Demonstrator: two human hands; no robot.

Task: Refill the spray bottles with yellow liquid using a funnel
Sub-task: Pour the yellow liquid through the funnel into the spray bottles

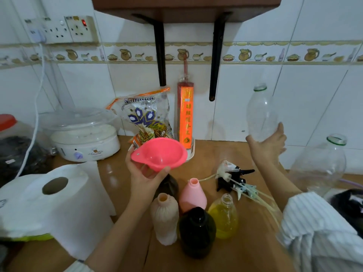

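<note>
The left hand (144,174) grips one pink funnel (160,154) by its rim, thumb curled over the near edge, and holds it in the air. Every place below is given from this funnel.

Below and to the right of the funnel stand five uncapped spray bottles in a close cluster: a beige ribbed bottle (165,218), a pink bottle (192,197), a clear bottle (224,218) partly filled with yellow liquid, a black bottle (197,232) nearest the camera, and a dark bottle (170,185) directly under the funnel, mostly hidden by the hand. To the right of the funnel, beyond the pink bottle, a heap of spray heads (233,177) with long tubes lies on the wood; their number cannot be told.

Far right of the funnel the right hand (269,144) grips the base of one empty clear bottle (262,114), raised and upright. A second large clear bottle (322,163) stands further right.

Left of the funnel sit one paper towel roll (53,201) and one white steamer (84,134). Behind the funnel lean one printed bag (147,114) and one red incense pack (185,114).

All rests on a wooden counter (245,252) against a white tiled wall (294,85) with a patterned border, a socket panel (64,29) upper left, and a dark shelf (186,6) on two brackets overhead.
</note>
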